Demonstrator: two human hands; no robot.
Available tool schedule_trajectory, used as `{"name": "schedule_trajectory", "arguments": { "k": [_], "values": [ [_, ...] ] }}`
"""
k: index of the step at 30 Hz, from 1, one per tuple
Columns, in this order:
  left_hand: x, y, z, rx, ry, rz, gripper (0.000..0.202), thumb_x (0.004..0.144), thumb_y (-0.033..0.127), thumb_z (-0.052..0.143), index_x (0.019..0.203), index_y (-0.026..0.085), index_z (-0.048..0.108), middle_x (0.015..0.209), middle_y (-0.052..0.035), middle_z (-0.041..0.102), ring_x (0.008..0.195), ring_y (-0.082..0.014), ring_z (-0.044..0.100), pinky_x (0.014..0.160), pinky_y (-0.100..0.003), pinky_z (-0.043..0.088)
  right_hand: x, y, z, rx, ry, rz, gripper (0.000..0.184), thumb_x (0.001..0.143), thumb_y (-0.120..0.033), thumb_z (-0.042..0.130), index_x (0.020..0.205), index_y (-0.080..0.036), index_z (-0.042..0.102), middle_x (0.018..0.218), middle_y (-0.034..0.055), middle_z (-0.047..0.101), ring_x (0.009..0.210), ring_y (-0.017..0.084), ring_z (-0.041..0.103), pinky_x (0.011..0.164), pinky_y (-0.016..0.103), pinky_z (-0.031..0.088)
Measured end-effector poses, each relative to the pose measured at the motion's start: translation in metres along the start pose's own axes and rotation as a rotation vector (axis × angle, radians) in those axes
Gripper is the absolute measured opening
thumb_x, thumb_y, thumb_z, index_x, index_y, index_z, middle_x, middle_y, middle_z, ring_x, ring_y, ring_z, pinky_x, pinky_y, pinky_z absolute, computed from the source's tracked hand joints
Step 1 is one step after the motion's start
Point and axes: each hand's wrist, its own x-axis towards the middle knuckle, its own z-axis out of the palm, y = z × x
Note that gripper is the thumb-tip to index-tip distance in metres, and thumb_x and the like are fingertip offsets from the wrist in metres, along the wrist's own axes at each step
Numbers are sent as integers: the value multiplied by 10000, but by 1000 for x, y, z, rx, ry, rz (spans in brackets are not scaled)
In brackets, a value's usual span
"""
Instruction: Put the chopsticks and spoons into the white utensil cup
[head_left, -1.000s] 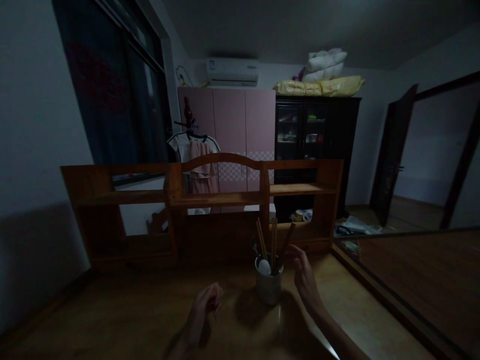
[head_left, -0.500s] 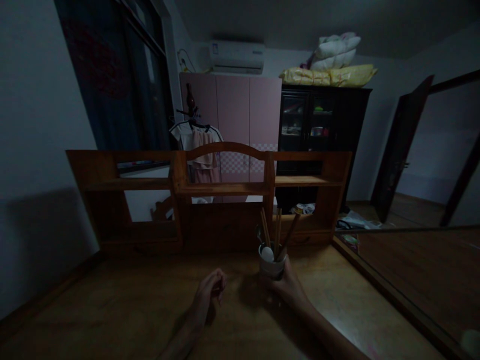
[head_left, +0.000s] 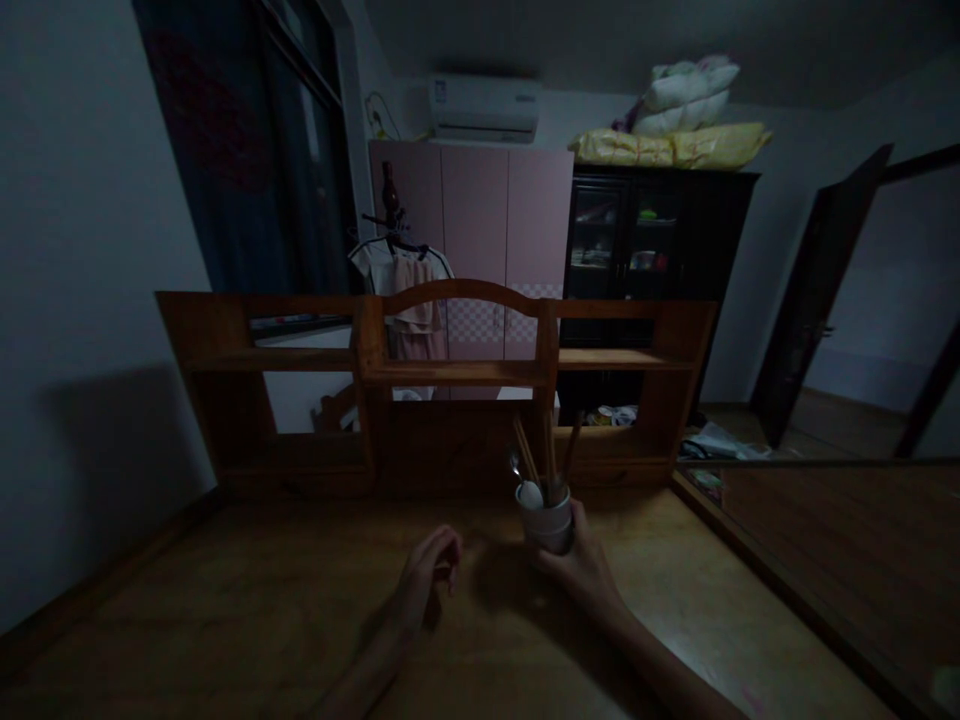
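Note:
My right hand (head_left: 581,570) is wrapped around a pale cup (head_left: 549,525), gripping it from the right side over the wooden desk (head_left: 262,600). Several chopsticks (head_left: 551,450) stick up out of the cup, along with a white spoon (head_left: 532,495) and a shiny metal spoon (head_left: 514,466). A darker, thicker stick (head_left: 574,445) leans at the cup's right. To the left of the cup, my left hand (head_left: 427,572) is loosely curled, thumb and fingers apart, and nothing shows in it. The cup's lower part is hidden partly by my right fingers.
A wooden shelf unit (head_left: 454,372) runs along the desk's far edge. A raised rim (head_left: 750,545) borders the desk on the right, and a white wall (head_left: 97,420) stands to the left. Beyond are a pink wardrobe (head_left: 472,220) and a dark cabinet (head_left: 705,235).
The view has shifted slightly, moving the background to the right. In my right hand, the cup and its utensils have tilted or turned slightly. My left hand stays curled beside it.

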Motion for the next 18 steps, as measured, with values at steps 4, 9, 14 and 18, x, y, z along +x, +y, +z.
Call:
{"name": "schedule_trajectory", "arguments": {
  "k": [4, 9, 14, 18],
  "values": [
    [0, 1, 0, 16, 1, -22, 344, 822, 501, 509, 714, 184, 588, 676, -2, 547, 548, -122, 508, 496, -215, 427, -1, -8, 1, -13, -34, -7, 592, 695, -279, 701, 1210, -221, 415, 1000, 44, 614, 873, 235, 604, 743, 317, 480],
    [4, 3, -1, 2, 27, -54, 311, 761, 487, 611, 869, 197, 639, 914, -53, 632, 789, -181, 600, 611, -243, 493, -4, -12, 3, 17, -103, -2, 599, 702, -302, 709, 1210, -218, 402, 1011, 43, 611, 896, 235, 600, 768, 326, 483],
    [0, 8, 4, -46, -15, -63, 361, 801, 461, 598, 1037, 192, 640, 1144, -112, 634, 1025, -254, 601, 804, -338, 512, -7, -18, 5, 13, -178, -22, 628, 684, -307, 732, 1214, -218, 406, 1005, 40, 612, 880, 235, 600, 760, 333, 488],
    [-6, 13, 12, -131, -36, -107, 433, 786, 433, 641, 1144, 191, 619, 1254, -127, 594, 1139, -292, 556, 863, -391, 511, -14, -32, 9, 89, -251, -75, 631, 675, -243, 716, 1231, -210, 420, 1071, 60, 604, 940, 241, 590, 815, 336, 483]
  ]
}}
